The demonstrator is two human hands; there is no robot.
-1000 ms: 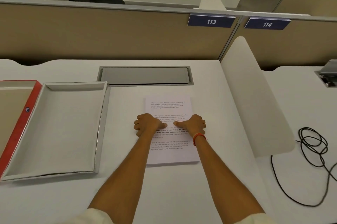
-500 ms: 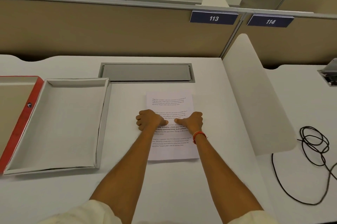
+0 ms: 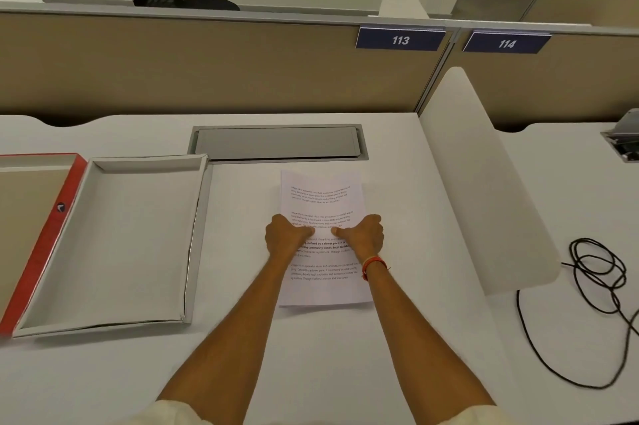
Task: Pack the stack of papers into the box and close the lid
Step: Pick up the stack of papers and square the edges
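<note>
papers (image 3: 321, 196) gripped at both edges, left grip (image 3: 284, 237), right grip (image 3: 363, 236)

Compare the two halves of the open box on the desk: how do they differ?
The white box tray lies fully in view with a pale interior and white walls; the red-edged lid beside it is cut off by the frame's left edge, with a tan interior. The tray lies nearer the papers. Both lie open, face up, and empty.
</note>
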